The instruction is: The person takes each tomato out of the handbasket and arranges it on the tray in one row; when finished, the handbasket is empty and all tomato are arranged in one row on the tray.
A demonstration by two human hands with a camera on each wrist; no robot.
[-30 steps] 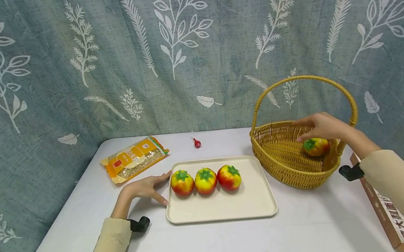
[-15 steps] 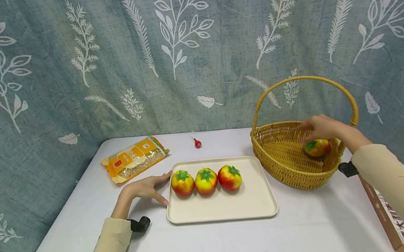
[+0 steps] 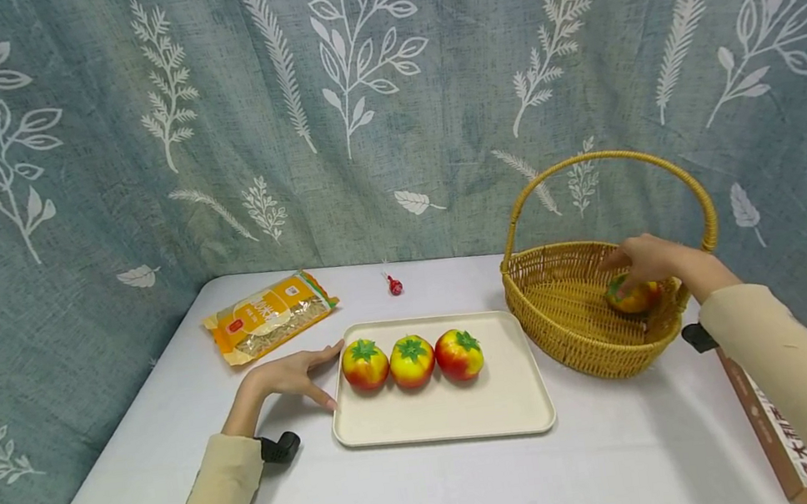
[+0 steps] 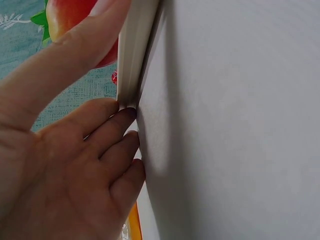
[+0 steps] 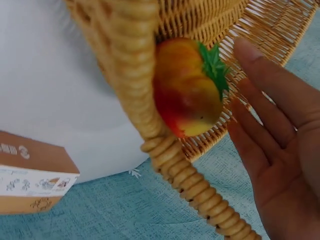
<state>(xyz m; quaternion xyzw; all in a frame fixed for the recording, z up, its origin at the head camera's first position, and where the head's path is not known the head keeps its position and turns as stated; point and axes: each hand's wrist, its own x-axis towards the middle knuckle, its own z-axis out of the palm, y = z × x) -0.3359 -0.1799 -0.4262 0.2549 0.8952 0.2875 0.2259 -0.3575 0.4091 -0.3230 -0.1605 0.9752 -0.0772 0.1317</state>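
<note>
My left hand (image 3: 291,381) touches the left edge of a cream tray (image 3: 462,418) with thumb and fingertips, its fingers spread. Three red-and-yellow tomatoes (image 3: 411,362) with green star-shaped tops sit in a row on the tray. My right hand (image 3: 657,256) reaches under the handle of a yellow wicker basket (image 3: 582,348), over another such tomato (image 5: 187,87) lying at the basket's right side. In the right wrist view, the fingers are extended beside that tomato's green top, with a gap visible. The hand partly covers the tomato in the head view.
An orange bag of grain (image 3: 271,317) lies at the back left. Behind the tray is a small red wrapped candy (image 3: 395,286). A long brown-and-white box (image 3: 772,425) lies at the right, partly under the right sleeve. A leaf-patterned curtain (image 3: 368,206) hangs behind the table.
My right hand has shifted slightly right and lower, so its fingers come down over the tomato in the basket. The left hand and tray stay put.
</note>
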